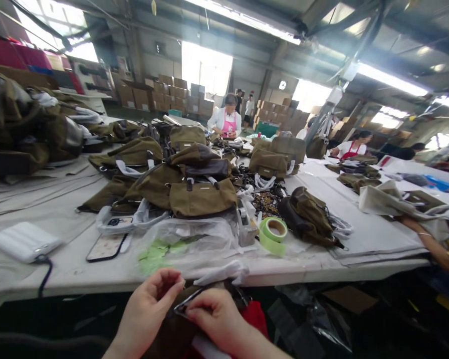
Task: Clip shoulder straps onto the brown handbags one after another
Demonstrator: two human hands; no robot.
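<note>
Right hand (219,314) pinches lap bag (164,336) below the tape roll (272,241)

The lap bag, dark olive, sits below and left of the tape roll, beyond the near edge of the table (303,269). The right hand has thumb and fingers closed on its edge, beside a silvery strip. The left hand (149,304) is raised just beside the right, farther left of the tape roll, thumb and fingertips narrowly together; whether they hold anything thin, I cannot tell. Left of the tape roll lie clear plastic (209,234) with green pieces (153,257), then a phone (105,247). Just right of it rests another olive bag (314,214); behind and left, olive bags (204,197) are heaped.
</note>
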